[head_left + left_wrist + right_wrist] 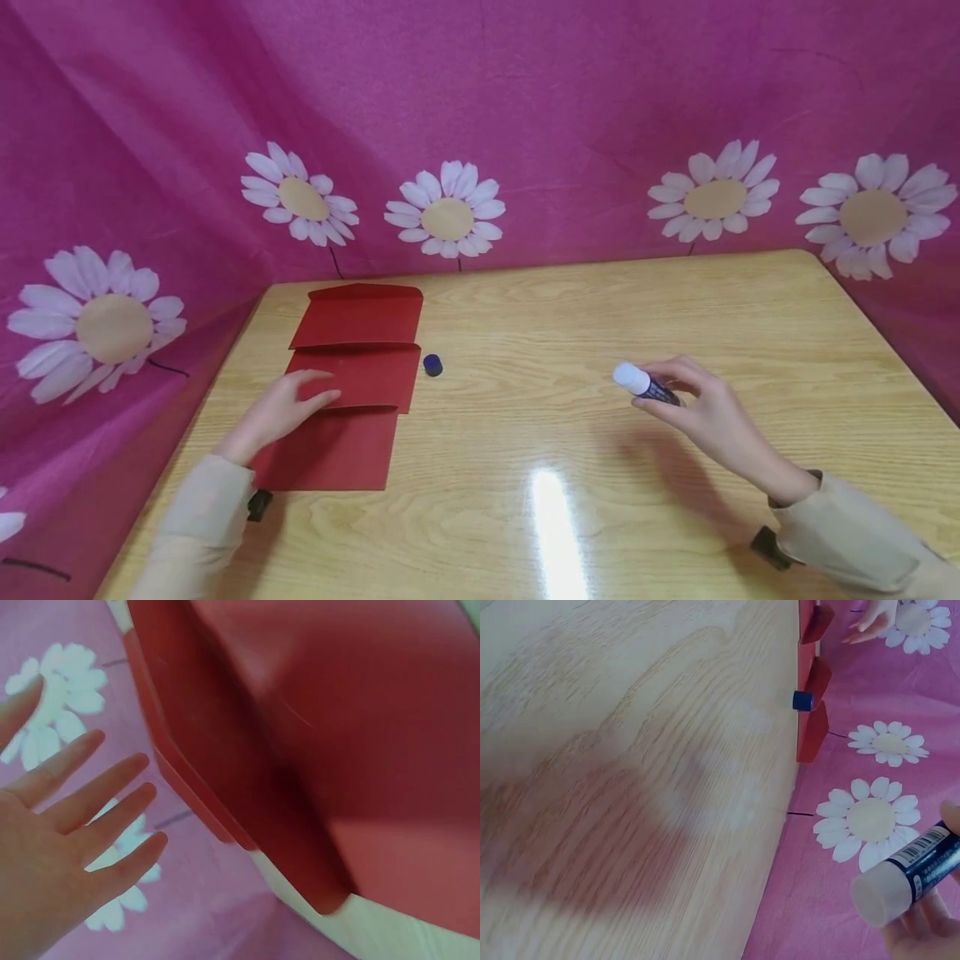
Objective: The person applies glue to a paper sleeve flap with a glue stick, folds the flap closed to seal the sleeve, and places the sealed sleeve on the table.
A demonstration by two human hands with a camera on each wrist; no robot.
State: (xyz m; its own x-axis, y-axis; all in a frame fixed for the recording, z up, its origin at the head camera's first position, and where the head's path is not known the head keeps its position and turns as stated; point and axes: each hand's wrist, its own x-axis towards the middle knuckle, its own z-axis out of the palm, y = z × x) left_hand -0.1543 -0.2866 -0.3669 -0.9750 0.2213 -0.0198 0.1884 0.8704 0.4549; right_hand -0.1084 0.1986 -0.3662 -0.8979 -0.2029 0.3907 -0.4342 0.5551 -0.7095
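Three red envelopes lie overlapped in a column at the table's left: a far envelope (358,321), a middle envelope (375,373) and a near envelope (337,454). Their flaps stand partly raised, as the left wrist view shows on one flap (202,727). My left hand (281,412) is over the middle and near envelopes, holding nothing, its fingers spread (97,802). Well to the right, my right hand (708,412) grips a glue stick (647,385) between thumb and fingers, above the table. The stick's white end points left; its dark label carries a barcode (922,847).
A small dark blue cap (432,365) stands on the wooden table (510,333), just right of the middle envelope. Pink cloth (562,108) with large white daisies hangs along the table's back and sides. A light glare falls on the near tabletop.
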